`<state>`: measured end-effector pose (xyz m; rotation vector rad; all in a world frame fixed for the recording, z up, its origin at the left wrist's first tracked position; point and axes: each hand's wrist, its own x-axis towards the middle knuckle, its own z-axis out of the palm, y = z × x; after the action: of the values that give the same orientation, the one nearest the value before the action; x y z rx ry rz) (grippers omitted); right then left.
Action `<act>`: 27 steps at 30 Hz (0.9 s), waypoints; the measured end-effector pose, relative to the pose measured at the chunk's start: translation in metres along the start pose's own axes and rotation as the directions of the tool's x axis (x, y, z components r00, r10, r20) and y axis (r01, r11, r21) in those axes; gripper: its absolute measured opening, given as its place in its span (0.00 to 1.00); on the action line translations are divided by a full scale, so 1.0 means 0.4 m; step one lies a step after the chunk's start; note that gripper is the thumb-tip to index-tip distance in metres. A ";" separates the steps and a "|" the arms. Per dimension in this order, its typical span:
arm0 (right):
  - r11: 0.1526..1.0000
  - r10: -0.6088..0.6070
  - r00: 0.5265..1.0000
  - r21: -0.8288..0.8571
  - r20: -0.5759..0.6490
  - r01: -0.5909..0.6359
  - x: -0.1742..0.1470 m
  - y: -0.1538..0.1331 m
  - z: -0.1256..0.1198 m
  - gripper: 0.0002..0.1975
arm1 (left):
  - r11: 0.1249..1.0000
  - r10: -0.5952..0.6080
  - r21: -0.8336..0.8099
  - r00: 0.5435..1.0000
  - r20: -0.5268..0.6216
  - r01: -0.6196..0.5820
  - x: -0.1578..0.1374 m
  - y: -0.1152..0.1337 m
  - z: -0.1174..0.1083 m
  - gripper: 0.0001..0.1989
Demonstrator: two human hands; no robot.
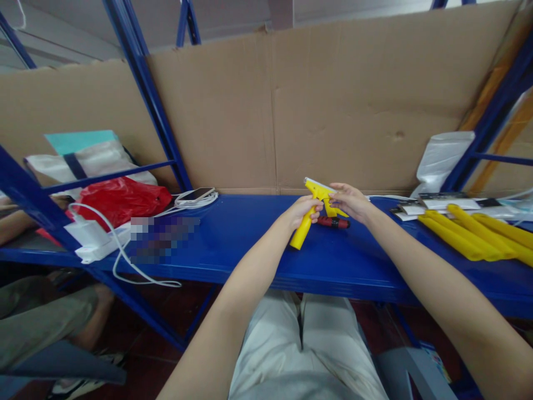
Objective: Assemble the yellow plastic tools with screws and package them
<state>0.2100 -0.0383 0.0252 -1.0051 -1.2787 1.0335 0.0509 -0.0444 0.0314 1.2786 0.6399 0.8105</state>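
A blurred mosaic patch [164, 240], well to the left of the hands, masks whatever lies there. The left hand [306, 212] is closed around the handle of a yellow plastic pistol-shaped piece with a pale strip on top [320, 190], its fingers hiding part of it. The right hand [348, 200] has fingertips against the piece's right side; how firmly cannot be told. The piece is thus between both hands, above the blue metal counter [241, 236]. Beneath, a dark red and black cylinder [338, 223] is partly hidden; farther right, yellow plastic tubes [456, 236] run out of view.
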 end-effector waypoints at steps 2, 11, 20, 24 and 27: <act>1.000 0.008 1.000 0.006 -0.003 -0.008 0.000 -0.001 -0.001 0.15 | 1.000 0.002 0.001 1.000 -0.004 -0.002 -0.001 0.000 0.003 0.07; 0.999 -0.034 0.999 -0.036 0.024 0.035 0.004 0.000 -0.005 0.14 | 1.000 0.020 0.002 1.000 0.003 -0.020 0.002 -0.004 0.002 0.08; 0.999 -0.054 0.998 0.001 0.018 0.054 0.004 0.002 -0.005 0.15 | 0.999 0.032 -0.021 0.999 0.012 -0.032 0.001 -0.004 0.003 0.07; 0.999 -0.050 0.999 -0.008 -0.009 0.049 0.006 0.002 -0.003 0.15 | 0.999 0.037 -0.028 0.999 0.022 -0.036 0.004 -0.005 0.003 0.07; 0.992 -0.070 0.997 -0.110 -0.029 0.066 0.013 0.013 0.000 0.13 | 0.998 0.036 -0.044 0.999 -0.003 -0.036 0.008 -0.008 0.001 0.07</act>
<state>0.2100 -0.0320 0.0212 -1.0495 -1.3446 0.8993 0.0536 -0.0424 0.0286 1.2523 0.5988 0.8518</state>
